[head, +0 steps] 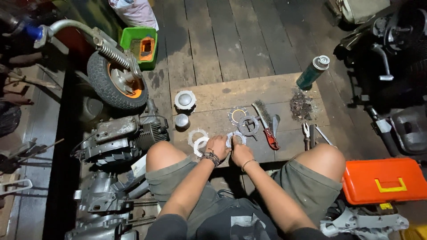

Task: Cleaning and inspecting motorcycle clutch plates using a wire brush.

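Note:
I sit with my knees apart over a wooden board (249, 91) laid on the plank floor. My left hand (217, 146) and my right hand (241, 151) meet at the board's near edge, both gripping a pale toothed ring plate (235, 136). Two more pale ring plates (198, 138) lie just left of my left hand. Farther back lie a dark round hub with notches (248, 125) and a thin ring with yellowish patches (237, 114). A wire brush with a red handle (267, 126) lies to the right of them.
Two round metal caps (185, 100) sit at the board's left. A green spray can (312, 72), a pile of dark debris (300, 106) and pliers (307, 133) are at right. An engine (120, 138) and small wheel (116, 80) stand left, an orange toolbox (383, 179) right.

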